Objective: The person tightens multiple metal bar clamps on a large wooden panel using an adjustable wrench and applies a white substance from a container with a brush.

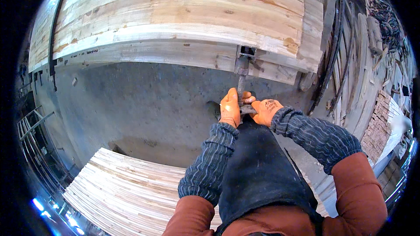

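Observation:
A bar clamp (pixel 243 61) grips the near edge of a large glued wooden panel (pixel 188 8). Its threaded screw (pixel 241 86) points back toward my body and ends in a metal handle (pixel 247 109). In an orange glove, my left hand (pixel 230 107) is closed around the lower end of the screw, beside the handle. My right hand (pixel 265 111), gloved the same way, pinches the handle from the right side. The fingers partly cover the handle, so its full shape is hidden.
Another dark clamp bar (pixel 54 30) crosses the panel at the far left. Behind me to the left lies a stack of thin wooden strips (pixel 127 188). Loose boards (pixel 356 61) lie on the right, with stacked wood blocks (pixel 377 124) nearer. A metal rack (pixel 37 135) stands at left.

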{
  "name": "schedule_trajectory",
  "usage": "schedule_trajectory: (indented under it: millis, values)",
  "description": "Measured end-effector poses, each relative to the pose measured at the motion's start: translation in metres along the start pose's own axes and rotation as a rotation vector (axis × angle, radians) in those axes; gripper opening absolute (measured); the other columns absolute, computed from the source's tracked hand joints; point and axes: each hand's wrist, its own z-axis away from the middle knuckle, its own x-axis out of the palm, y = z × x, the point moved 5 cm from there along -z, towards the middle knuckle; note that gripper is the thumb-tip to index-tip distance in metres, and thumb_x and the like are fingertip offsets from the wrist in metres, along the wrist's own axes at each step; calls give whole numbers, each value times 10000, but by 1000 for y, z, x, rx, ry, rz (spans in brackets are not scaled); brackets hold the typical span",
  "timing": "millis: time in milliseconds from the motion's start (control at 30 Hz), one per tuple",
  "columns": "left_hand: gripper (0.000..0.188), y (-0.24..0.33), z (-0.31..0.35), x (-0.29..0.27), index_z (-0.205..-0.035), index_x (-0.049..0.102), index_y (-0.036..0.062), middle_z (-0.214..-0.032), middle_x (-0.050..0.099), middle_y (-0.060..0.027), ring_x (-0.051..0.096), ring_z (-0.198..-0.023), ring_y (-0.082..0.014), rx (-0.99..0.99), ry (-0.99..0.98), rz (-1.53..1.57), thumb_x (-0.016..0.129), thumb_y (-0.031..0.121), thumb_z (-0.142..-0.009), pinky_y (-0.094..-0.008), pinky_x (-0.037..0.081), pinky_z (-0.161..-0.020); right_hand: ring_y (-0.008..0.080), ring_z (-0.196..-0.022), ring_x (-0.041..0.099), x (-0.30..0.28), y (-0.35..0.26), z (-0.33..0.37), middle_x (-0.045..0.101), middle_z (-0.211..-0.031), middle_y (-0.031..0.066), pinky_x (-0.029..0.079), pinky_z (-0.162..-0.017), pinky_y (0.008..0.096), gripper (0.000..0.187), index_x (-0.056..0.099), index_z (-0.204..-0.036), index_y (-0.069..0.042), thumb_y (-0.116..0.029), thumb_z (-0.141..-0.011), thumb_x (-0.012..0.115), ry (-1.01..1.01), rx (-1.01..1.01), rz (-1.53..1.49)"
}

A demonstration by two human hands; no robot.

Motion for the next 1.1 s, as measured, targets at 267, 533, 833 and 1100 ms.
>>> schedule_trajectory:
  millis: [267, 533, 833, 1100]
  values:
    - [477, 7, 7, 5, -975, 608, -54, -865, 674, -171, 675, -784, -248, 109, 71, -185, 396, 373, -983, -374, 562, -647, 370, -848, 657, 14, 13, -16, 676, -899, 194, 520, -750, 462, 292, 611, -1001, -73, -296, -818, 570, 72, -116, -2]
    - [375, 6, 15, 9, -871, 561, -20, -844, 648, -144, 671, -760, -230, 372, 226, -395, 379, 284, -993, -352, 540, -681, 365, -846, 662, 32, 27, -46, 682, -909, 187, 524, -733, 472, 350, 599, -1023, -78, -362, -820, 581, -35, -282, -2]
    - [311, 5, 24, 18, -777, 570, 35, -794, 631, -124, 625, -726, -263, 664, 491, -1030, 434, 245, -962, -364, 505, -678, 346, -835, 657, 44, 41, -85, 680, -918, 164, 528, -729, 420, 436, 626, -1131, -140, -296, -727, 677, 57, -565, -219]
    - [411, -12, 29, -10, -1153, 559, 44, -1072, 673, -118, 661, -929, -199, 446, 223, -578, 563, 390, -932, -336, 517, -792, 300, -1023, 654, 69, 32, -55, 667, -1133, 142, 504, -908, 413, 618, 460, -1374, -243, -354, -800, 663, 85, -407, -147]
